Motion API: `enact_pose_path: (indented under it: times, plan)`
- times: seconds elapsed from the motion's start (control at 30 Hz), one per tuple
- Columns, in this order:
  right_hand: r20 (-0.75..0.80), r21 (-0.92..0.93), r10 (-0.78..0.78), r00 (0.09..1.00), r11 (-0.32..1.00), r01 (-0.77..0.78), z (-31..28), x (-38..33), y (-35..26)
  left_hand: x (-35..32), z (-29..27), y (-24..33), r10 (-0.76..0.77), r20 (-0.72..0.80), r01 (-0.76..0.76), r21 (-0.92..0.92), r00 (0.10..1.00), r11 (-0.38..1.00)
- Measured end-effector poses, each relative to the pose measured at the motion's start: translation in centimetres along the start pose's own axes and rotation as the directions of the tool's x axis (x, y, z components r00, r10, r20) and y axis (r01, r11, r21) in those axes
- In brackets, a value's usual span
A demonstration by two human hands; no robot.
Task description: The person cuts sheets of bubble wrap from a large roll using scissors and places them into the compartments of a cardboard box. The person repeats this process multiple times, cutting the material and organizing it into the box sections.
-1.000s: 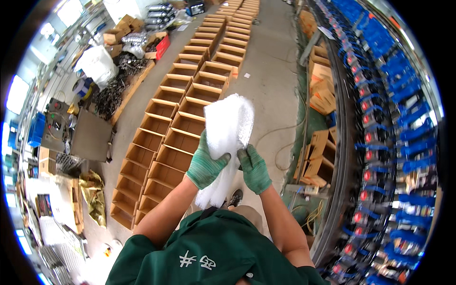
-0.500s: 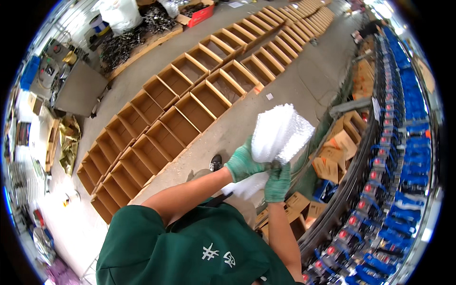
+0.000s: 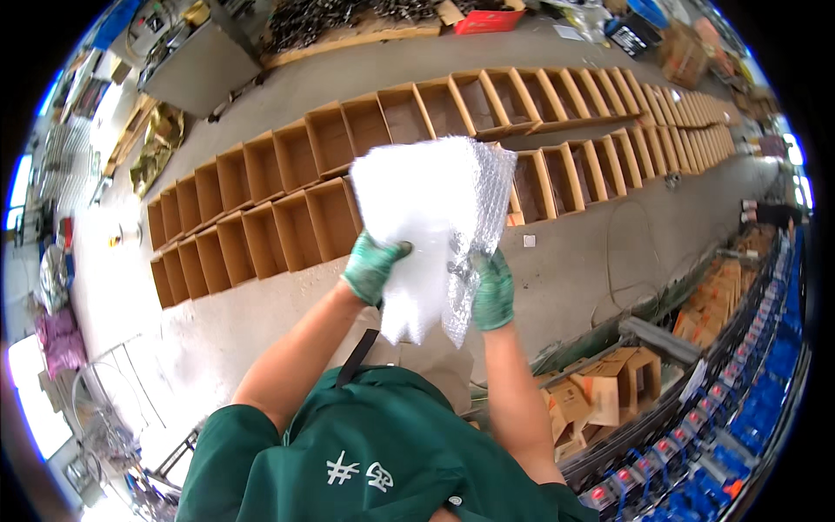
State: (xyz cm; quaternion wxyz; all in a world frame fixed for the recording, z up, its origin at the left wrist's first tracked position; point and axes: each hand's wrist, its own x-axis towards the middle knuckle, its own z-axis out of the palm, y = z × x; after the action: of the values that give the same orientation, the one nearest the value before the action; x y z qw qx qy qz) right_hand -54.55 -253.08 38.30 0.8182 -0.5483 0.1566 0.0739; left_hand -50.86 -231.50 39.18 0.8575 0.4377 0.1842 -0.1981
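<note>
Bubble wrap (image 3: 413, 196) held two-handed
Fingers of the left hand (image 3: 370, 268) grip it at eight o'clock, the right hand (image 3: 494, 291) at four; it's at twelve from the shirt (image 3: 391, 435), boxes (image 3: 300, 228) beyond.

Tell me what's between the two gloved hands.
In the head view, the bubble wrap spans the stretch between the left hand and the right hand, each gripping one side of it.

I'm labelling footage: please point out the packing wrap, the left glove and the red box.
Packing wrap (image 3: 422, 200), head view: middle of its broad white face.
Left glove (image 3: 370, 268), head view: its middle, near the thumb.
Red box (image 3: 489, 22), head view: its outer side.
</note>
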Motion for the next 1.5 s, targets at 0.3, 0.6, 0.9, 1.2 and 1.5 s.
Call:
enact_pose_path:
  times: [0.3, 0.6, 0.9, 1.2, 1.5]
  plan:
    - [0.056, -0.163, 0.082, 0.995, 0.984, -0.072, -5.5, 14.4, -0.1, 1.1, -11.1, 0.5, -0.076, -0.388, -0.025, -0.248, 0.918, 0.969]
    - [0.112, -0.971, -0.389, 0.914, 0.153, 0.185, 4.3, 26.8, -3.3, -2.3, -26.8, -2.5, -0.098, -0.601, -0.152, -0.352, 0.793, 0.924]
    - [0.330, -0.944, -0.284, 0.900, -0.074, 0.322, 21.6, 52.3, 27.2, 9.7, -33.7, -13.0, -0.105, -0.543, -0.081, -0.308, 0.833, 0.948]
    - [0.365, -0.781, 0.064, 0.929, -0.523, 0.343, 18.6, 68.1, 59.2, 19.2, -37.7, -23.0, -0.295, -0.545, -0.106, -0.586, 0.784, 0.803]
    - [0.499, -0.690, 0.284, 0.819, -0.442, 0.574, 11.6, 76.9, 65.5, 19.8, -38.9, -26.3, -0.383, -0.463, 0.036, -0.600, 0.799, 0.799]
